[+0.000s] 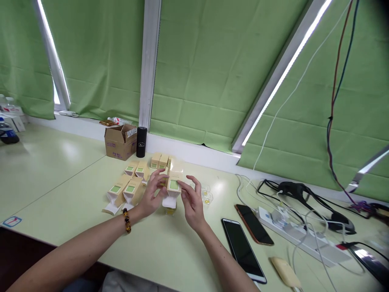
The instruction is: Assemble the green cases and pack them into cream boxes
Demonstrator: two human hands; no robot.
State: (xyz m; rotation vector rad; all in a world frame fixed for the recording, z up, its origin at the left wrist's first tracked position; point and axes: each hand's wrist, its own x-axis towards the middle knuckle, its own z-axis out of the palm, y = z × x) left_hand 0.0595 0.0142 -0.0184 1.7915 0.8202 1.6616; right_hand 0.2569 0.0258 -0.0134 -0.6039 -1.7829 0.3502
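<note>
A small cream carton (174, 185) with a green square on its front is between my two hands, its white end flap folded out toward me. My left hand (154, 194) curves around the carton's left side, thumb and fingertips against it. On the other side, my right hand (193, 205) has its index finger on the carton's right edge, with the other fingers bent. Just below the flap is a small yellowish clear item (170, 210), partly hidden. Left of my hands lie several similar cartons (131, 190) with flaps out; more cartons (160, 160) stand behind.
Clear plastic pieces (207, 194) lie right of my right hand. Two phones (244, 249) (254, 224), a power strip (300, 235) with tangled cables and a yellow case (285, 272) occupy the right side. A cardboard box (120, 142) and black tumbler (141, 142) stand at the back.
</note>
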